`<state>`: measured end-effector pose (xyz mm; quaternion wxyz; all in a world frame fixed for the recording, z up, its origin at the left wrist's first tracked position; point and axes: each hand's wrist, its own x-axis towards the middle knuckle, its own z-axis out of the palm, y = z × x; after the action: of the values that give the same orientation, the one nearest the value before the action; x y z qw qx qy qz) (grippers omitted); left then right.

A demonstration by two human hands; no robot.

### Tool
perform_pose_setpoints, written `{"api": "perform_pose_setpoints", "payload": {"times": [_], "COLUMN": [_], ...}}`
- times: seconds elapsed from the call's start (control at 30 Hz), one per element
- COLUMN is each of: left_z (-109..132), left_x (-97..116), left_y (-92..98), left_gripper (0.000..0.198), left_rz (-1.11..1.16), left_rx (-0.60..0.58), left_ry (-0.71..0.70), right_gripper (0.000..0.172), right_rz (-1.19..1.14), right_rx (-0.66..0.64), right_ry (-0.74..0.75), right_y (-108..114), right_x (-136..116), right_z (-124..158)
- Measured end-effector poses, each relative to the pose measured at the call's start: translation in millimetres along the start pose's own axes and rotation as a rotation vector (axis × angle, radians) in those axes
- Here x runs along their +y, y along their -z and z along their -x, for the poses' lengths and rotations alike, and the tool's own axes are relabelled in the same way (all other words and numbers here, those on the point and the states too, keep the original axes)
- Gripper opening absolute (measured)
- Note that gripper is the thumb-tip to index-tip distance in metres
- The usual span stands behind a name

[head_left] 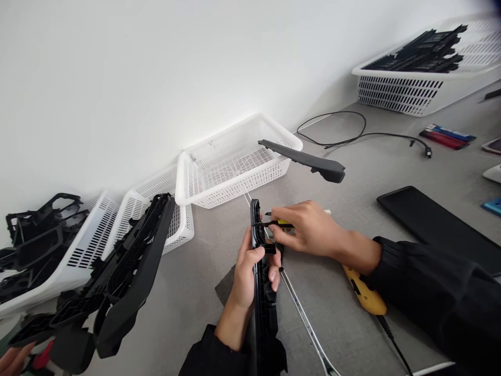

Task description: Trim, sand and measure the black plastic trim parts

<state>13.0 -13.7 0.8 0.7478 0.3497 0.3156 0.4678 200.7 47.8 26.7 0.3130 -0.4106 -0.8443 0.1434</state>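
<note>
My left hand (249,269) is wrapped around a long black plastic trim piece (266,308), which stands roughly lengthwise in front of me. Its thumb presses near a small tab on the piece. In my right hand (307,230) a slim black pointed tool (270,223) with some yellow on it is pinched between thumb and fingers. The tip of this tool reaches the upper part of the trim piece; whether it touches is too small to tell. A yellow-handled tool (364,292) with a cord lies under my right forearm.
White baskets (235,193) stand along the wall, and a grey trim strip (305,158) rests across one rim. Black parts (133,277) lean over baskets at left, near another person's hand (15,360). A cable (364,134), a dark flat slab (434,219) and a metal rod (303,316) lie on the table.
</note>
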Motion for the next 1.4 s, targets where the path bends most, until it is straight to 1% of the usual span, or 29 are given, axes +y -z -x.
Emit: {"api": "perform_pose_setpoints", "payload": {"times": [0.13, 0.27, 0.33, 0.43, 0.5, 0.7, 0.83, 0.97, 1.07, 1.2, 1.33, 1.4], "left_z": [-0.9, -1.4, -1.5, -1.5, -1.3, -0.5, -0.3, -0.4, -0.9, -1.0, -0.1, 0.2], "left_x": [0.3, 0.3, -0.3, -1.3, -1.0, 5.9, 8.9, 8.7, 6.9, 6.2, 8.9, 9.7], "left_y": [-0.2, -0.2, 0.4, 1.3, 1.2, -3.9, -7.0, -7.3, -5.6, -4.7, -6.1, -6.4], "left_gripper": [0.047, 0.037, 0.034, 0.034, 0.036, 0.036, 0.039, 0.042, 0.042, 0.045, 0.038, 0.033], "left_rz": [0.010, 0.023, 0.031, 0.036, 0.032, 0.020, 0.015, 0.014, 0.018, 0.026, 0.013, 0.017], "left_rx": [-0.007, -0.016, -0.019, -0.019, -0.019, -0.021, -0.019, -0.021, -0.021, -0.018, -0.012, -0.014], "left_ry": [0.001, 0.001, -0.001, -0.003, -0.005, 0.031, 0.021, 0.025, 0.021, 0.021, 0.035, 0.039], "right_gripper": [0.022, 0.022, 0.022, 0.023, 0.023, 0.024, 0.023, 0.024, 0.022, 0.024, 0.023, 0.024], "right_rz": [0.025, 0.025, 0.036, 0.042, 0.036, 0.065, 0.054, 0.068, 0.059, 0.072, 0.067, 0.075], "right_rx": [0.040, 0.012, 0.027, 0.052, 0.045, 0.075, 0.062, 0.084, 0.075, 0.096, 0.080, 0.083], "right_ry": [-0.080, -0.070, -0.088, -0.119, -0.113, -0.165, -0.131, -0.158, -0.125, -0.160, -0.109, -0.121], "right_y": [-0.3, -0.5, -0.9, -1.0, -0.6, -0.1, -0.2, 0.5, 0.5, 0.2, 0.2, 0.1], "right_x": [0.4, 1.3, 1.5, 1.4, 1.2, 1.2, 0.7, 0.7, 1.3, 1.7, 1.7, 2.2], "right_z": [-0.2, -0.4, -0.4, -0.2, -0.1, -0.8, -1.0, -1.0, -0.8, -1.0, -1.2, -1.3]}}
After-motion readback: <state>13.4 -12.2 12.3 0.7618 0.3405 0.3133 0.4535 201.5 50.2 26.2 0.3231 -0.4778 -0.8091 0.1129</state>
